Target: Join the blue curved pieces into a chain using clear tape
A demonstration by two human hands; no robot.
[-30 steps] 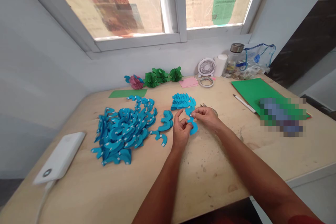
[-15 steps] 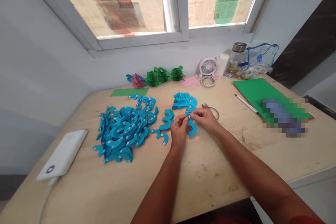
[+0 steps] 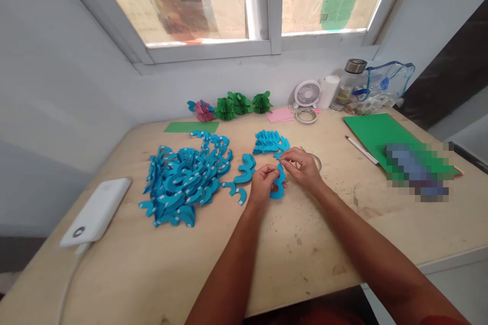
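My left hand (image 3: pixel 264 183) pinches a blue curved paper cutout (image 3: pixel 279 190) between thumb and fingers above the table. Close by its top end, the fingertips of my right hand (image 3: pixel 303 168) are pressed together; whatever they grip is too small to make out. Just beyond the hands lies a row of overlapping blue cutouts (image 3: pixel 267 142). Left of my left hand rest a small blue stack (image 3: pixel 245 168) and a loose cutout (image 3: pixel 239 194) with white patches. Farther left spreads a large heap of blue cutouts (image 3: pixel 186 177), many bearing white patches. Scissors (image 3: pixel 315 161) lie partly hidden behind my right hand.
A white power bank (image 3: pixel 97 210) with a cable sits at left. Along the wall stand paper flowers (image 3: pixel 239 104), a small fan (image 3: pixel 307 94), a tape roll (image 3: pixel 305 115) and a bottle (image 3: pixel 347 86). Green paper (image 3: pixel 371 129) and a pen (image 3: pixel 361 150) lie at right.
My right fingertips have drawn slightly up and away from the cutout's top end. The cutout stays in my left hand. The whole view has shifted a little.
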